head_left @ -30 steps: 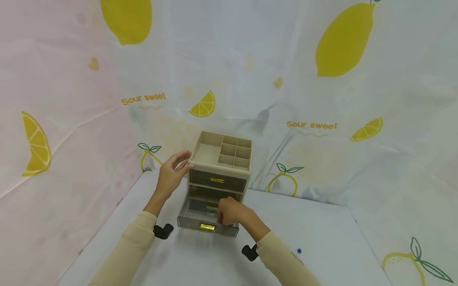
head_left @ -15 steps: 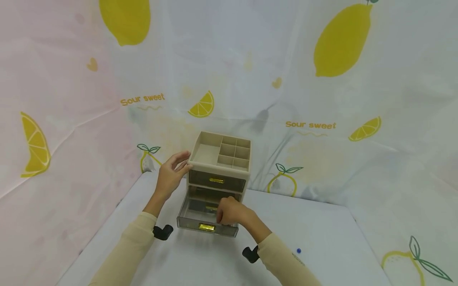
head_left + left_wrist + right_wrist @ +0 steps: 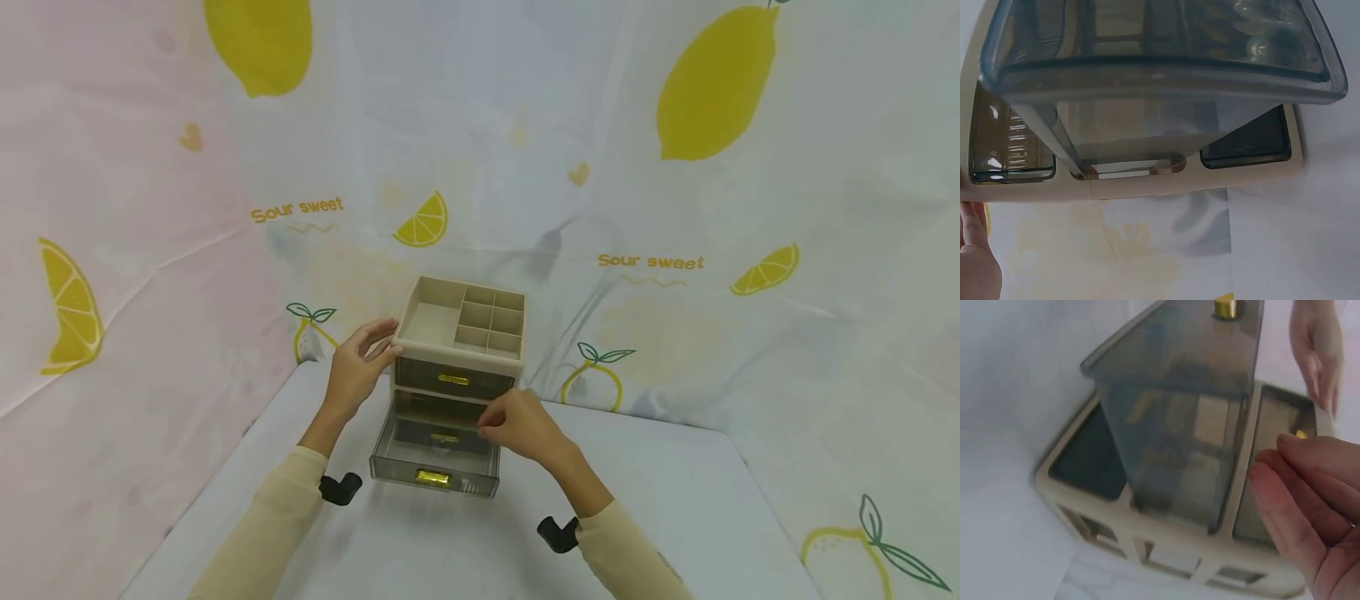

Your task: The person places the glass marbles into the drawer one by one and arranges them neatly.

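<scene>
A beige desk organizer [image 3: 435, 325] stands on the table with its smoky clear middle drawer [image 3: 433, 477] pulled out. My left hand [image 3: 356, 371] rests on the organizer's upper left side, fingers fairly straight and thumb at the front corner. Just above the drawer's right side is my right hand [image 3: 525, 425], its fingers loosely bent. In the right wrist view nothing shows between those fingertips [image 3: 1263, 472]. Small pale shapes show through the drawer's right front; I cannot tell what they are.
The top drawer [image 3: 454, 377], with a gold handle, is closed. Divided compartments [image 3: 491, 321] form the organizer's top. A lemon-print cloth [image 3: 480, 125] hangs close behind. White tabletop [image 3: 675, 467] extends to the right.
My right hand has lifted out of the drawer, up and to the right. The left hand stays on the organizer. A small blue ball on the table is now hidden behind the right sleeve.
</scene>
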Available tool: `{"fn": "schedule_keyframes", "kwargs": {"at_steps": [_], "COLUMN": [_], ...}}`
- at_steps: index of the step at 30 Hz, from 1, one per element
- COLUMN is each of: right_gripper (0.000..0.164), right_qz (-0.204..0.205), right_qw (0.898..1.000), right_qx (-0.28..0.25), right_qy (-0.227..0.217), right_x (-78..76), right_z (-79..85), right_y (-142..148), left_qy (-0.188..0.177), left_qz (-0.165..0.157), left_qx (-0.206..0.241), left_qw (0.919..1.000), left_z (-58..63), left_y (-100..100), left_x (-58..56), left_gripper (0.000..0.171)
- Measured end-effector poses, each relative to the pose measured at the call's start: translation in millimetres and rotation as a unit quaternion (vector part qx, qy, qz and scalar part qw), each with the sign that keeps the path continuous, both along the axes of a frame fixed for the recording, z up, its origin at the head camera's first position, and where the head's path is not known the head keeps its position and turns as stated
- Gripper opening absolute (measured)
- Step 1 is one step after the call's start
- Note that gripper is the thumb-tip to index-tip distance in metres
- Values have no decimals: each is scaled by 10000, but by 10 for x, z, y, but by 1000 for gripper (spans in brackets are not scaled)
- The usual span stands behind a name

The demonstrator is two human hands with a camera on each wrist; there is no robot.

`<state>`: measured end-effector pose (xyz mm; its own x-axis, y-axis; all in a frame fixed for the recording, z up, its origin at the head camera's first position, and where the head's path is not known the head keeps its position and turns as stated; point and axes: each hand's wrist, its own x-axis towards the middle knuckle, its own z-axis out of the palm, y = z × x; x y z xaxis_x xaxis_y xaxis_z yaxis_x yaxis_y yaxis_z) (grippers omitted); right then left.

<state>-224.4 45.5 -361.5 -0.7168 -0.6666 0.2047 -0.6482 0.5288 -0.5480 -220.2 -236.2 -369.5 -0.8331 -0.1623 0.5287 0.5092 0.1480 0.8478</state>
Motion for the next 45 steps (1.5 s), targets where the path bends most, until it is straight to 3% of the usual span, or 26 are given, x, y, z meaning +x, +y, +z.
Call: {"fn": "schedule_keyframes", "kwargs": {"at_steps": [6, 13, 23, 31, 39, 45], "right_gripper": [7, 7, 6, 5, 12, 14], "right_qz": [-604, -1462, -2390, -2757, -2844, -2968], "right_qw": [9974, 9892, 9705, 9589, 9537, 9483], "right_qx": [-297, -60, 211, 534, 761, 822], "right_qy": [243, -36, -226, -403, -615, -769], "right_x": [-21, 8, 67, 168, 219, 249], "right_z": [-8, -133, -439, -712, -928, -1064], "right_y": [422, 931, 1454, 1730, 1882, 1948], "left_qy": [64, 0, 8, -35, -58, -25], "left_qz": [52, -33, 25, -20, 0, -50], "left_qx": [42, 55, 33, 59, 14, 85], "left_qw": [10000, 10000, 10000, 10000, 10000, 9999], "left_z": [-161, 33, 43, 37, 40, -21], "left_y": [-49, 16, 5, 20, 17, -3], "left_x": [-140, 26, 11, 26, 26, -29], "left_gripper": [48, 47, 47, 47, 47, 48]}}
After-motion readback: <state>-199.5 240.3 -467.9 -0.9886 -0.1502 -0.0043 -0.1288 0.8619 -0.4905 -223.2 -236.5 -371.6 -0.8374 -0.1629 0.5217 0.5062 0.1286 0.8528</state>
